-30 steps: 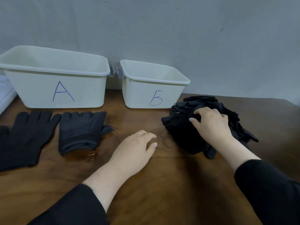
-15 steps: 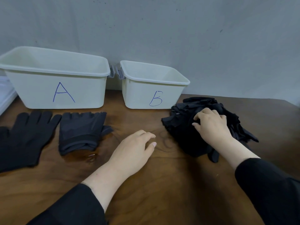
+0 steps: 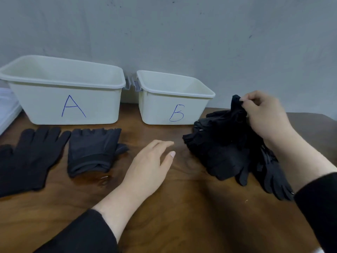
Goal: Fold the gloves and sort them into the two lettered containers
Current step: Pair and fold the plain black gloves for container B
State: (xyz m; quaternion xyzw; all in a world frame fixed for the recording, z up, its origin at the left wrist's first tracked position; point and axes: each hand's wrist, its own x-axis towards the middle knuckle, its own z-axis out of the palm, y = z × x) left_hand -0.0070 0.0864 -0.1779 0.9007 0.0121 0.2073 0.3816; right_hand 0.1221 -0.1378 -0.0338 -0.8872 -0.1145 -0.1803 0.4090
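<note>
Two white containers stand at the back of the wooden table: the larger container A (image 3: 69, 105) on the left, the smaller container B (image 3: 175, 110) beside it. A pile of black gloves (image 3: 224, 152) lies to the right of B. My right hand (image 3: 264, 114) pinches a black glove (image 3: 237, 106) by its edge and holds it up above the pile. My left hand (image 3: 151, 165) rests flat on the table, fingers relaxed, holding nothing. A folded dark glove (image 3: 93, 152) lies in front of A. A flat black glove (image 3: 31, 157) lies at the far left.
A white object (image 3: 7, 108) sits at the left edge behind the flat glove. A grey wall (image 3: 182, 33) rises right behind the containers. Both containers' insides that I can see hold nothing. A glossy patch (image 3: 102, 179) shows on the wood by the folded glove.
My right hand has risen from the top of the pile, lifting one glove by its edge. My left hand has stayed in place on the table.
</note>
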